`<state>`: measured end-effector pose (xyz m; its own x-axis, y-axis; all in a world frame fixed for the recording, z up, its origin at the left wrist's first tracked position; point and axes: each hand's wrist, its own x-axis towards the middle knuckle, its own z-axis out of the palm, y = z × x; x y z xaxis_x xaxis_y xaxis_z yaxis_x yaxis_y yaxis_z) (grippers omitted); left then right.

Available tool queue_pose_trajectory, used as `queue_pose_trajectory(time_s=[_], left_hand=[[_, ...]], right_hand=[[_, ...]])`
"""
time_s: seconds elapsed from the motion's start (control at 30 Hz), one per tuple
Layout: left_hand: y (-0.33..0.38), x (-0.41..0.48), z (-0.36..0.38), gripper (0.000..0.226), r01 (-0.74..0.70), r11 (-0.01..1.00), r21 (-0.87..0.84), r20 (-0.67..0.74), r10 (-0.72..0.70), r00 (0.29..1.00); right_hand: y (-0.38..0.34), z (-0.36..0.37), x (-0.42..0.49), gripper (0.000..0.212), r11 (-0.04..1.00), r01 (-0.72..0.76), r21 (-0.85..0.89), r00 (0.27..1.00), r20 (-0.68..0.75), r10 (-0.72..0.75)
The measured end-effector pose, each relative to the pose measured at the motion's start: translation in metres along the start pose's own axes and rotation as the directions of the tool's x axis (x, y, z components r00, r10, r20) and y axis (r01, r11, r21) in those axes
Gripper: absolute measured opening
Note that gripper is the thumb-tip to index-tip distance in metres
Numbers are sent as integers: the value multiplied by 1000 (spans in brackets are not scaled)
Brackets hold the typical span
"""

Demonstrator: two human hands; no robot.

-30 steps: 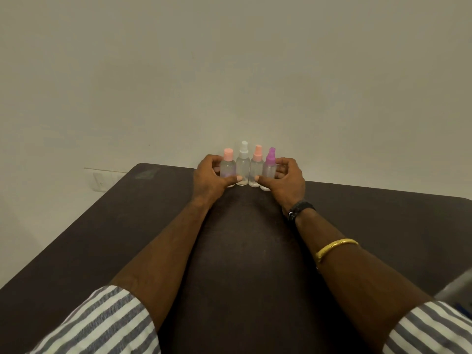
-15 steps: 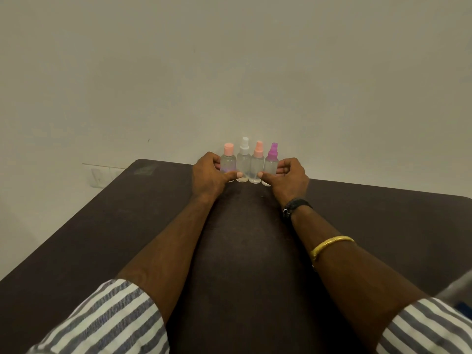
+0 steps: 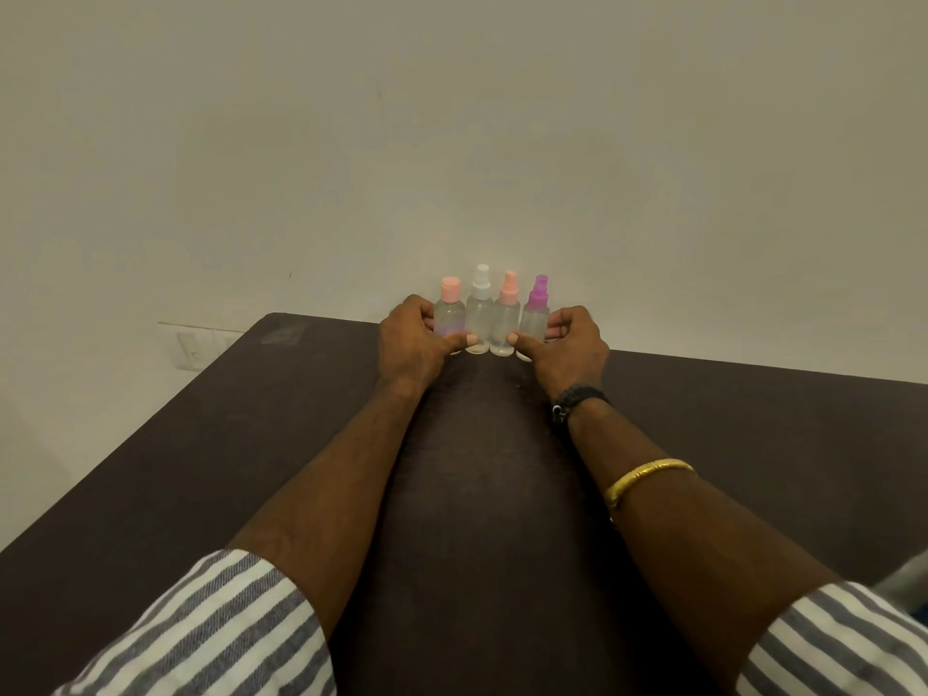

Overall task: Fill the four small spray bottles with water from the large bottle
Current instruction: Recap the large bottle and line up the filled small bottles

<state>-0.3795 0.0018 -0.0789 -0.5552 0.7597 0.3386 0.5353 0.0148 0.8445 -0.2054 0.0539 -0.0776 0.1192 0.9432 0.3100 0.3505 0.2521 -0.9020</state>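
Several small clear spray bottles stand upright in a tight row at the far edge of the dark table [image 3: 251, 444], against the wall. From left: a pink-capped bottle [image 3: 449, 313], a white-capped bottle [image 3: 480, 311], a peach-capped bottle [image 3: 506, 316] and a purple-capped bottle [image 3: 535, 313]. My left hand [image 3: 414, 344] curls round the pink-capped bottle, thumb across its front. My right hand [image 3: 567, 349] curls round the purple-capped bottle, thumb pointing at the row's base. The large bottle is not in view.
A plain wall rises directly behind the bottles. A white switch plate [image 3: 193, 349] is on the wall left of the table's far corner. A pale object [image 3: 904, 580] shows at the right edge.
Both hands and the row of bottles have moved a little farther away, up to the wall. The grip on the outer bottles looks the same.
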Motion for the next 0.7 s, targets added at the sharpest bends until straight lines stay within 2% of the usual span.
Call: queue_pose_trajectory(time_s=[0.13,0.33,0.47,0.7], left_hand=[[2,-3,-1,58,3,1000,7,23,-3,1000],[4,-7,-2,93,45,998,52,85,-50,995],[15,-19,-7,105,71,996,45,98,-76,992],[25,-51,-7,112,49,998,46,78,-53,996]], right_hand=[[0,0,-1,48,1000,-11,-5,1000,6,11],[-4,-9,-5,68,998,-50,35,998,47,49],[-6,-15,-9,79,995,-84,57,994,70,80],[-12,-22,-29,88,989,-132,68,987,98,125]])
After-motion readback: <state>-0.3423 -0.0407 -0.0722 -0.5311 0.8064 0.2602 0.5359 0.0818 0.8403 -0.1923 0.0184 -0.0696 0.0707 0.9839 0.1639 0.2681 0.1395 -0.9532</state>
